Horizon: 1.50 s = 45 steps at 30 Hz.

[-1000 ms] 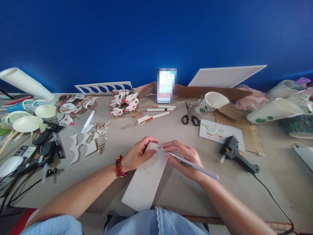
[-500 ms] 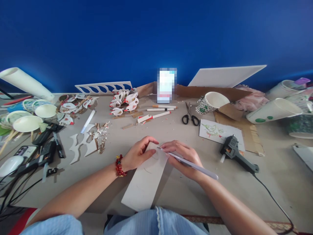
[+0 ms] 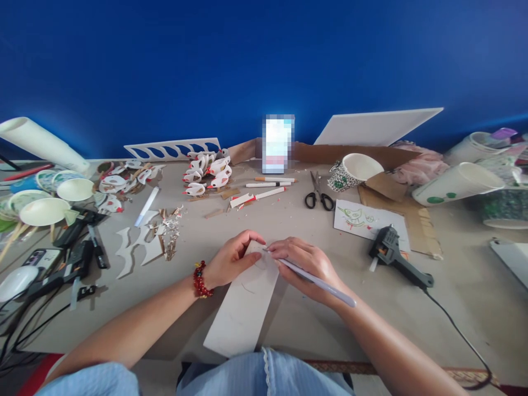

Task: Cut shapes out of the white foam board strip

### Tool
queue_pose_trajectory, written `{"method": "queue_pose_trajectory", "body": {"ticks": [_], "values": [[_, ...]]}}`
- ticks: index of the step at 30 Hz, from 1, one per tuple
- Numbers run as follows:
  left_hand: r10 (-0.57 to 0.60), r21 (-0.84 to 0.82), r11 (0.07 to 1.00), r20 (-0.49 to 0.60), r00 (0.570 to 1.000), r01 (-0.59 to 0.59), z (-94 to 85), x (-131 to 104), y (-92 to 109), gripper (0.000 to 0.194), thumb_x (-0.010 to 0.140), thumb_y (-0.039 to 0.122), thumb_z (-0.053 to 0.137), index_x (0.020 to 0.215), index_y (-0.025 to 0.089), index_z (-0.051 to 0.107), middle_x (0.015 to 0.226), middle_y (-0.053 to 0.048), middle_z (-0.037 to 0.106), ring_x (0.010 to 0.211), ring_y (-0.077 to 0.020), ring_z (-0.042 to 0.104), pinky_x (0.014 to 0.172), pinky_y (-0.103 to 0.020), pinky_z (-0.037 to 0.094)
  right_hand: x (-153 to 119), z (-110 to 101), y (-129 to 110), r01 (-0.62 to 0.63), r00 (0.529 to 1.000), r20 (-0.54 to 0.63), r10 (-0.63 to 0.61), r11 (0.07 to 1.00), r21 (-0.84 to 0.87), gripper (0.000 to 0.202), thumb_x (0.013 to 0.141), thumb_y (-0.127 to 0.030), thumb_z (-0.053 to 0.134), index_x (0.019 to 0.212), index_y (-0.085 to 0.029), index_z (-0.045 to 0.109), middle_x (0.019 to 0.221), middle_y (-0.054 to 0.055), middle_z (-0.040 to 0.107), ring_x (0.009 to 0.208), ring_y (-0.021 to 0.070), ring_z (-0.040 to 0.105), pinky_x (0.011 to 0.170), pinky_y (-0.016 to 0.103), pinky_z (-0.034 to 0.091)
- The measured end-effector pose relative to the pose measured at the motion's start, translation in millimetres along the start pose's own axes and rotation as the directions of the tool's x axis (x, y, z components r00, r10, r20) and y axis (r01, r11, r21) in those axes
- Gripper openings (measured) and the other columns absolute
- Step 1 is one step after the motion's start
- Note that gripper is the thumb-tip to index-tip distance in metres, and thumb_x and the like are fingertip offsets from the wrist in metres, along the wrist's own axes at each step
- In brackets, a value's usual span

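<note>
A long strip of white foam board (image 3: 243, 308) with faint curved pencil lines slants over the table's front edge. My left hand (image 3: 231, 258), with a red bead bracelet at its wrist, grips the far end, thumb on top and index finger curled round the edge. In my right hand (image 3: 307, 264) is a slim craft knife (image 3: 325, 286) with a pale lilac handle. Its thin tip meets the board's far end, close to my left thumb; the fingers partly hide it. Both hands are nearly touching.
Left of the hands lie cut white pieces (image 3: 150, 247), scraps and glue guns (image 3: 78, 261). Small painted birds (image 3: 218, 165) stand behind. A lit phone (image 3: 277, 146), markers (image 3: 268, 185) and scissors (image 3: 318, 195) are farther back. Another glue gun (image 3: 398, 256) and paper cups (image 3: 457, 184) are on the right.
The knife's handle end has swung slightly left and down, and my right hand has shifted a little left. My left hand keeps its grip on the board. The whole view has shifted slightly.
</note>
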<state>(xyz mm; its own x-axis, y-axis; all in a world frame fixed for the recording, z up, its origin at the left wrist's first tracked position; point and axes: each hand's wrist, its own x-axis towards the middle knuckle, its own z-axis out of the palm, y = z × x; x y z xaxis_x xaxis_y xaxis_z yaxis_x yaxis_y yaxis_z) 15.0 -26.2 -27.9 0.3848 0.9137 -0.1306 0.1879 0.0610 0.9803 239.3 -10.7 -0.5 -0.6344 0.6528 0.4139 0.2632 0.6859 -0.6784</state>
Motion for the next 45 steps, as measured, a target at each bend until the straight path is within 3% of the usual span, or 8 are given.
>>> {"method": "queue_pose_trajectory", "body": {"ticks": [15,22,30,40,45], "values": [[-0.012,0.021,1.000,0.012,1.000,0.012,1.3,-1,1,0.040,0.088,0.051,0.062,0.110,0.018,0.059,0.081,-0.001,0.056,0.072,-0.0153,0.053,0.060,-0.023,0.042,2,-5,-3,-0.048,0.997,0.058,0.047,0.999,0.015,0.013,0.094,-0.023,0.051,0.101,-0.022,0.062,0.101,0.011,0.073,0.095,0.0220,0.069,0.080,0.034,0.056],[-0.023,-0.029,0.999,0.054,0.998,0.024,1.9,-3,4,0.040,0.089,0.051,0.060,0.110,0.017,0.056,0.075,0.002,0.050,0.061,-0.0114,0.044,0.054,-0.022,0.036,-2,-5,1,-0.078,0.996,0.043,0.074,0.991,0.105,0.014,0.092,-0.020,0.054,0.101,-0.022,0.063,0.100,0.009,0.072,0.092,0.0210,0.069,0.079,0.034,0.056],[0.009,0.062,0.998,0.053,0.999,-0.012,1.4,-3,6,0.025,0.092,0.036,0.057,0.108,0.017,0.055,0.077,0.003,0.045,0.061,-0.0104,0.036,0.055,-0.022,0.031,-1,-7,0,-0.070,0.996,0.060,0.063,0.989,0.129,0.013,0.090,-0.019,0.055,0.100,-0.021,0.063,0.099,0.009,0.072,0.092,0.0214,0.068,0.079,0.034,0.055],[0.016,0.077,0.997,0.076,0.997,-0.022,3.8,-4,10,0.021,0.089,0.033,0.058,0.104,0.018,0.055,0.076,0.003,0.049,0.065,-0.0117,0.043,0.056,-0.021,0.036,-1,-10,0,-0.118,0.989,0.112,0.101,0.980,0.160,0.014,0.088,-0.017,0.056,0.098,-0.021,0.064,0.099,0.008,0.072,0.089,0.0198,0.067,0.078,0.031,0.053],[-0.008,0.085,0.996,0.060,0.998,0.003,3.8,-5,8,0.020,0.089,0.030,0.057,0.105,0.018,0.055,0.076,0.003,0.049,0.061,-0.0103,0.042,0.054,-0.020,0.034,-2,-14,-3,-0.045,0.995,0.091,0.030,0.986,0.158,0.015,0.088,-0.016,0.056,0.101,-0.021,0.063,0.098,0.008,0.072,0.091,0.0206,0.067,0.078,0.033,0.053]]}}
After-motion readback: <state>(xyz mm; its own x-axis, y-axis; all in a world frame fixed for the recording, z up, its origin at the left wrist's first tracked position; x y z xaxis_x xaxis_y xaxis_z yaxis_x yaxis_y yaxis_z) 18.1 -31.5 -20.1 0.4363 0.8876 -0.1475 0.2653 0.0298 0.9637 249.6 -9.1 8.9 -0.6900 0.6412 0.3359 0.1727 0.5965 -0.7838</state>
